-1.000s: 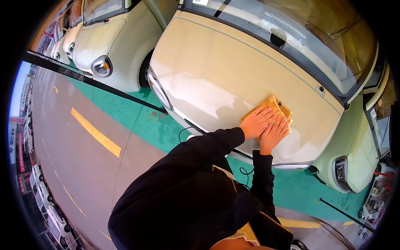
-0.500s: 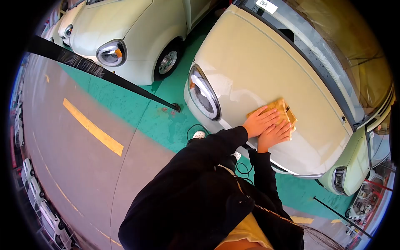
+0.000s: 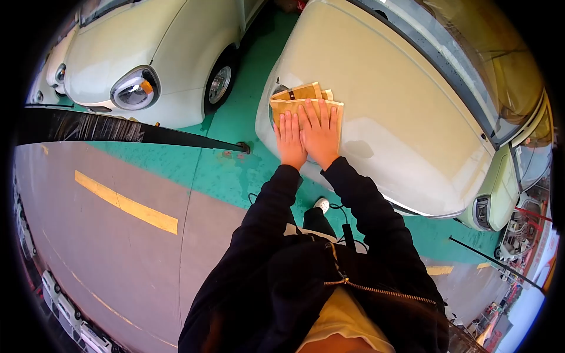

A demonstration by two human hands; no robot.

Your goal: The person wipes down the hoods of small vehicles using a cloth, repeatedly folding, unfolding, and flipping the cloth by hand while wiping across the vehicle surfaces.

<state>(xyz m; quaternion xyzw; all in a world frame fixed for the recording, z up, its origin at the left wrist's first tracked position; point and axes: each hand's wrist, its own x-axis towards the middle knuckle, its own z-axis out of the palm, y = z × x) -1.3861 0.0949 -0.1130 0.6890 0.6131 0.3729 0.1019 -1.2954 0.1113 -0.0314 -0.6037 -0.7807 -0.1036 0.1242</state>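
Note:
A folded orange-brown cloth (image 3: 306, 92) with pale edges lies at the headlight corner of a cream car's hood (image 3: 376, 76). My left hand (image 3: 290, 141) rests flat on the cloth, fingers stretched out and pointing away from me. Beside it, touching, my right hand (image 3: 320, 132) presses on the cloth with its fingers spread. The cloth covers most of the headlight beneath it. To the right of my right hand, a damp-looking patch (image 3: 358, 149) shows on the hood.
Another cream car (image 3: 170, 65) stands at the upper left, a pale green car (image 3: 497, 188) at the right. A dark pole (image 3: 194, 139) crosses the left side, ending near the hood corner. A black cable (image 3: 338, 207) lies by my shoe (image 3: 322, 204) on the green floor (image 3: 235, 176).
Both hands and the cloth have moved left across the hood to the headlight corner. The view has shifted, and the arms now reach more straight ahead.

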